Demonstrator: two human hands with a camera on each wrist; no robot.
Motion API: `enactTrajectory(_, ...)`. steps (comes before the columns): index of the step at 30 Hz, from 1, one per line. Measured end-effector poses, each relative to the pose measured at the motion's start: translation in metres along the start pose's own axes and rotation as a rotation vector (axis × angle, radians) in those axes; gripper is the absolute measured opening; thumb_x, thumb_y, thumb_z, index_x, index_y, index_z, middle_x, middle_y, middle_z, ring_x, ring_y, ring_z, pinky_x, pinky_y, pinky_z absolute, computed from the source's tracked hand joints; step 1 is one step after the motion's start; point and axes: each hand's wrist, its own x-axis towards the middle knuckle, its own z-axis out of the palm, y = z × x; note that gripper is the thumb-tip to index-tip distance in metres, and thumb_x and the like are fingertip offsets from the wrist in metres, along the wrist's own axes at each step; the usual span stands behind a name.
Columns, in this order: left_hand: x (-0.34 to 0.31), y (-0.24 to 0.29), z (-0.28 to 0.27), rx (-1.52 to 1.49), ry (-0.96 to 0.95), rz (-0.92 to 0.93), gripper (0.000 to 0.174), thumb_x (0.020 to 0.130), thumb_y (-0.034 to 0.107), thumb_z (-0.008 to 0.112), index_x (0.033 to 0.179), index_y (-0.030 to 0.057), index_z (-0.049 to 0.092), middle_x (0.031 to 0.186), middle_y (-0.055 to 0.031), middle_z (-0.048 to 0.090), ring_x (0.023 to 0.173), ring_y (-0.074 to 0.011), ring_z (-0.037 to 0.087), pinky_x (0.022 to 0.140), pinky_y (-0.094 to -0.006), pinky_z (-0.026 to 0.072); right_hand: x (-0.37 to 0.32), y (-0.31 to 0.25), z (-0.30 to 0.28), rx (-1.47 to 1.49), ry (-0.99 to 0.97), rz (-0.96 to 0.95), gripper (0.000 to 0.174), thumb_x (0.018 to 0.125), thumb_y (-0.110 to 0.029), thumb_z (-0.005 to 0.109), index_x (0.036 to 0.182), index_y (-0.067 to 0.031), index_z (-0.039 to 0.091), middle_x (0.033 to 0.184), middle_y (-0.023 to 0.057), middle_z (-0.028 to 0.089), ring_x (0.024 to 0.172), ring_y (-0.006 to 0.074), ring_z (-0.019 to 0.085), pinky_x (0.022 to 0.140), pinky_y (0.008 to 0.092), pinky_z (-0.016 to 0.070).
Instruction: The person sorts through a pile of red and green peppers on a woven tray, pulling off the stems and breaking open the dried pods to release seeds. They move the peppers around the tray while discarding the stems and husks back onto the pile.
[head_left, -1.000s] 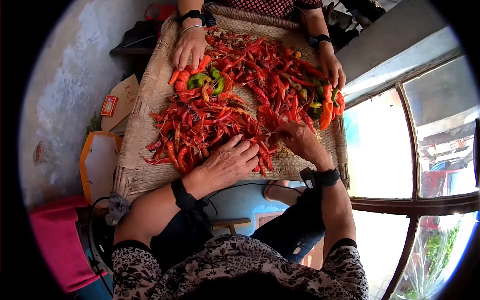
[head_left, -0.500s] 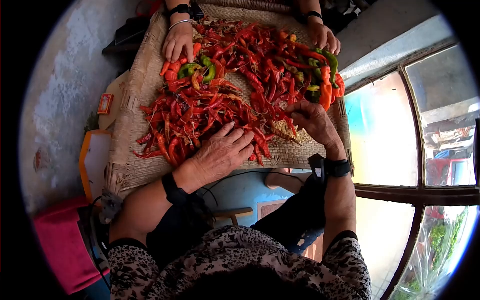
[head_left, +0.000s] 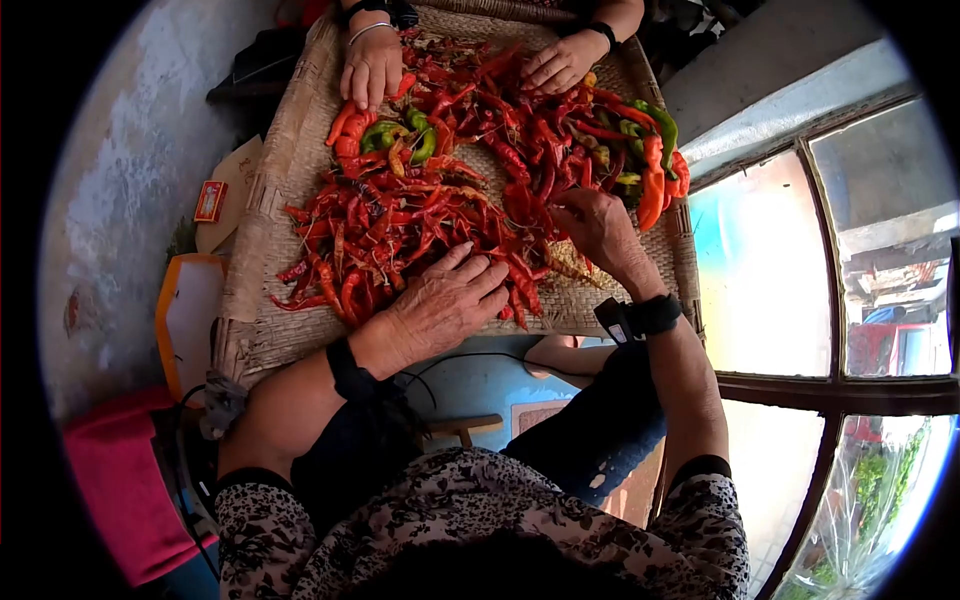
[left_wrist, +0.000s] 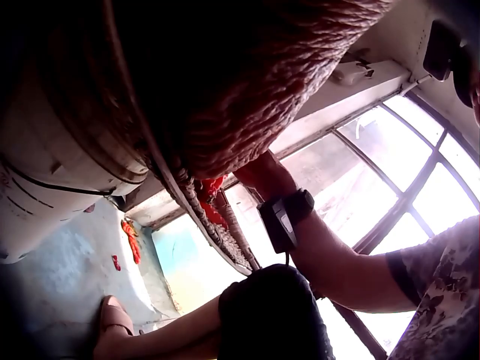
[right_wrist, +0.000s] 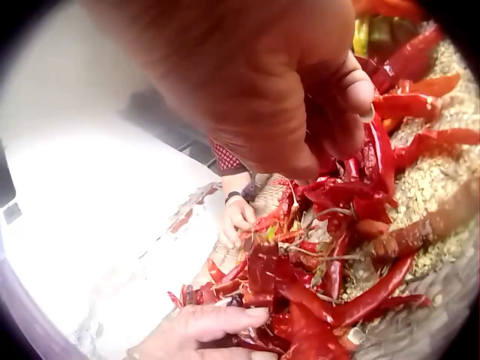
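Observation:
Red chili peppers, many shrivelled, lie heaped across a woven tray. My left hand rests on the near edge of the heap with its fingers extended. Right of it, my right hand has its fingers curled down among the chilies. In the right wrist view, thumb and fingers pinch a red chili, mostly hidden by the hand. Tan seeds lie beside it. The left wrist view is mostly filled by the dark underside of my left hand.
Across the tray, another person's two hands touch the peppers. Green peppers and orange-red peppers lie toward the tray's sides. A window stands at right, a wall at left. A small red box lies by the tray.
My right hand first moved right and forward, then slightly back left over the heap. The other person's hand at right left the orange peppers for the middle. My left hand stays on the chilies.

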Motion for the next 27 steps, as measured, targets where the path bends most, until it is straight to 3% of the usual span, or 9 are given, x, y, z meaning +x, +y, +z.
enactTrajectory(7, 0.0, 0.0, -0.001, 0.014, -0.008, -0.001, 0.026, 0.086, 0.01, 0.055, 0.111, 0.0047, 0.059, 0.126, -0.0141, 0.052, 0.116, -0.0282, 0.051, 0.107, -0.0467, 0.0357, 0.003, 0.012, 0.031, -0.155, -0.011, 0.058, 0.022, 0.084, -0.02, 0.064, 0.099, -0.0049, 0.065, 0.087, 0.0191, 0.066, 0.081, 0.0374, 0.064, 0.071, 0.0452, 0.052)
enactTrajectory(10, 0.001, 0.0, -0.001, -0.002, -0.016, 0.001, 0.027, 0.086, 0.01, 0.055, 0.112, 0.005, 0.059, 0.127, -0.0141, 0.052, 0.116, -0.0284, 0.051, 0.108, -0.0469, 0.0351, -0.004, 0.002, 0.01, -0.017, -0.025, 0.119, 0.018, 0.085, -0.019, 0.063, 0.097, -0.0042, 0.066, 0.081, 0.016, 0.067, 0.08, 0.0325, 0.067, 0.069, 0.0415, 0.0531)
enactTrajectory(12, -0.001, 0.003, 0.001, -0.031, -0.013, -0.013, 0.027, 0.086, 0.01, 0.055, 0.113, 0.0051, 0.059, 0.127, -0.014, 0.052, 0.116, -0.0285, 0.051, 0.108, -0.047, 0.035, -0.007, -0.009, -0.009, 0.393, 0.09, 0.193, 0.015, 0.087, -0.014, 0.062, 0.094, -0.0016, 0.065, 0.075, 0.0118, 0.066, 0.073, 0.0218, 0.068, 0.066, 0.0346, 0.0533)
enactTrajectory(13, 0.0, 0.003, 0.0, -0.019, -0.022, -0.012, 0.028, 0.086, 0.01, 0.055, 0.113, 0.0053, 0.059, 0.127, -0.0141, 0.052, 0.116, -0.0287, 0.051, 0.108, -0.047, 0.0349, -0.008, 0.004, -0.009, 0.323, 0.145, 0.126, 0.012, 0.089, -0.013, 0.063, 0.092, -0.0009, 0.064, 0.07, 0.0047, 0.063, 0.065, 0.0109, 0.062, 0.058, 0.0262, 0.0493)
enactTrajectory(17, -0.001, 0.001, -0.002, -0.019, -0.029, -0.01, 0.028, 0.085, 0.009, 0.056, 0.113, 0.0048, 0.059, 0.128, -0.0145, 0.051, 0.116, -0.0289, 0.051, 0.108, -0.0473, 0.0347, -0.014, 0.009, -0.02, 0.763, 0.058, 0.348, 0.015, 0.09, -0.021, 0.067, 0.088, -0.0063, 0.065, 0.068, -0.0031, 0.059, 0.058, 0.0041, 0.052, 0.049, 0.0183, 0.039)
enactTrajectory(20, 0.001, 0.001, -0.004, -0.047, -0.038, -0.013, 0.028, 0.085, 0.009, 0.057, 0.112, 0.0041, 0.06, 0.128, -0.0147, 0.051, 0.116, -0.0292, 0.051, 0.108, -0.048, 0.0348, -0.016, 0.02, -0.029, 1.019, 0.087, 0.286, 0.014, 0.092, -0.02, 0.064, 0.088, -0.006, 0.063, 0.067, -0.0024, 0.059, 0.057, 0.0046, 0.054, 0.049, 0.0187, 0.0408)
enactTrajectory(24, 0.001, 0.002, -0.004, -0.075, -0.052, -0.031, 0.029, 0.085, 0.009, 0.058, 0.113, 0.004, 0.06, 0.129, -0.0151, 0.051, 0.117, -0.0299, 0.05, 0.107, -0.0487, 0.0354, -0.014, 0.014, -0.035, 0.679, -0.238, 0.385, 0.013, 0.091, -0.016, 0.061, 0.087, -0.0042, 0.061, 0.069, -0.0014, 0.059, 0.059, 0.0053, 0.056, 0.052, 0.0206, 0.0443)
enactTrajectory(26, 0.001, 0.001, -0.003, -0.074, -0.056, -0.03, 0.03, 0.084, 0.009, 0.06, 0.114, 0.0043, 0.06, 0.129, -0.0148, 0.051, 0.117, -0.0301, 0.05, 0.107, -0.0487, 0.0357, -0.01, 0.011, -0.036, 0.43, -0.426, 0.243, 0.016, 0.09, -0.017, 0.062, 0.087, -0.0016, 0.06, 0.07, -0.0002, 0.06, 0.061, 0.0062, 0.056, 0.052, 0.0213, 0.0451)
enactTrajectory(27, 0.0, 0.002, -0.002, -0.08, -0.057, -0.04, 0.031, 0.083, 0.009, 0.061, 0.114, 0.0047, 0.06, 0.129, -0.0146, 0.051, 0.117, -0.0302, 0.05, 0.107, -0.0487, 0.0359, -0.007, 0.013, -0.038, 0.469, -0.316, 0.223, 0.019, 0.09, -0.018, 0.062, 0.087, 0.001, 0.059, 0.071, 0.0016, 0.061, 0.063, 0.0083, 0.057, 0.054, 0.0226, 0.0459)
